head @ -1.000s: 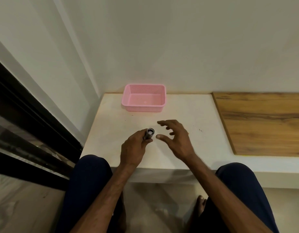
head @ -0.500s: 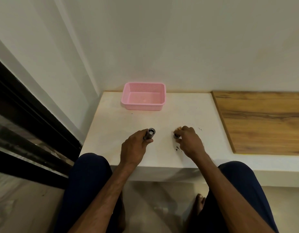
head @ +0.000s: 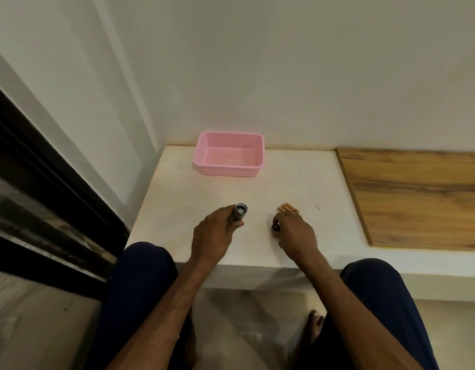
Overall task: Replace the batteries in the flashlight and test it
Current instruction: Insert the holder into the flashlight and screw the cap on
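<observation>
My left hand [head: 214, 235] grips a small dark metal flashlight [head: 238, 212], with its round end pointing up and away from me. A short way to the right, my right hand [head: 295, 235] pinches a small black cap-like piece [head: 275, 227] just above the white ledge [head: 177, 188]. A few orange batteries [head: 288, 208] lie side by side on the ledge, right beyond my right fingertips. Part of the black piece is hidden by my fingers.
A pink plastic basket [head: 229, 157] with nothing visible in it stands at the back of the ledge against the wall. A wooden board [head: 417, 196] covers the ledge to the right. A dark door frame runs along the left. My knees sit below the ledge's front edge.
My right hand moved right from the flashlight down to the ledge and closed its fingers on the black piece. The orange batteries now show beyond it. My left hand stayed put.
</observation>
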